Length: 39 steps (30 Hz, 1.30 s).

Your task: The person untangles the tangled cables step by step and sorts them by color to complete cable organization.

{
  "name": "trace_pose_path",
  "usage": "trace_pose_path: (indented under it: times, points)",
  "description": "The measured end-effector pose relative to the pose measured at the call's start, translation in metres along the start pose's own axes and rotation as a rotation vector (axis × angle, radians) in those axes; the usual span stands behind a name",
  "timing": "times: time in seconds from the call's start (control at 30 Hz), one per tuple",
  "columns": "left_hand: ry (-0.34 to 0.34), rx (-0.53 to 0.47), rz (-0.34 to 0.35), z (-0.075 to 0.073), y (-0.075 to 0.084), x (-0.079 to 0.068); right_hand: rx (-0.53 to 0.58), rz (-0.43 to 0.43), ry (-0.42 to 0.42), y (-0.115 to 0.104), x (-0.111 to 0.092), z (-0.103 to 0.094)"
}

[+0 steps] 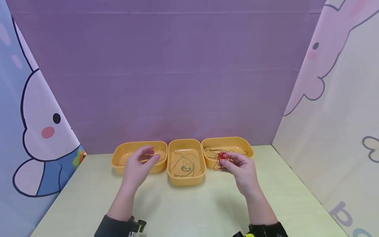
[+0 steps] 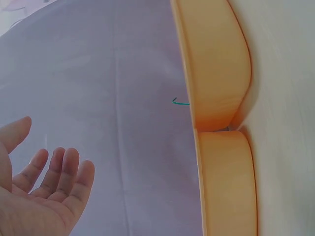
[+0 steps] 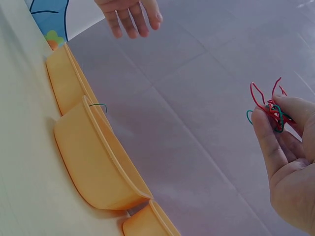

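Observation:
My right hand (image 1: 244,171) pinches a tangle of thin red and green wires (image 3: 276,115) between thumb and fingers. It is above the front of the right yellow bin (image 1: 241,144), where a few dark strands show. Over the left yellow bin (image 1: 118,169), my left hand (image 1: 138,166) is raised with thumb and fingers apart and nothing between them. It partly hides the strands in that bin. Loose greenish wires (image 1: 186,168) lie in the middle yellow bin (image 1: 186,181). One green end pokes above a bin's rim in both wrist views.
The three bins stand side by side at the back of the pale table (image 1: 189,210), close to the purple backdrop (image 1: 183,82). Printed cartoon panels flank the table, blue at left (image 1: 50,177) and whitish at right (image 1: 331,131).

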<state>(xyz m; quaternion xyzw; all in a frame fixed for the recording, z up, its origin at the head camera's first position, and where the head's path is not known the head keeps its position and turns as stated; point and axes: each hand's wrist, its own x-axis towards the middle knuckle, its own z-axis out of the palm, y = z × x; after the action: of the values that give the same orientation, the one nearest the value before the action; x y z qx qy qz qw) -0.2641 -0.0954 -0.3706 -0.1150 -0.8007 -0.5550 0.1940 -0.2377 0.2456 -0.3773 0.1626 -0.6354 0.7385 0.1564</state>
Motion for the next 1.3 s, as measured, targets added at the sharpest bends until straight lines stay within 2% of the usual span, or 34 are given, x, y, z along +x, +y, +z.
trace_pose_path:
  times: [0.2,0.4,0.6,0.9,1.3]
  points:
    - [0.016,-0.022,-0.017,-0.001,-0.002,-0.015,-0.011,0.011,0.002,-0.002,-0.004,-0.002]
    - [0.012,-0.025,-0.008,0.002,0.000,-0.016,-0.023,0.002,-0.009,-0.004,-0.004,-0.002]
    - [0.010,-0.069,0.019,0.008,0.008,-0.019,0.000,-0.017,-0.034,-0.003,-0.003,0.000]
    - [-0.080,-0.151,0.072,0.034,0.020,-0.026,0.044,-0.031,-0.068,-0.003,-0.005,0.006]
    - [-0.218,-0.205,0.046,0.077,0.041,-0.040,0.045,-0.038,-0.077,0.002,-0.010,0.018]
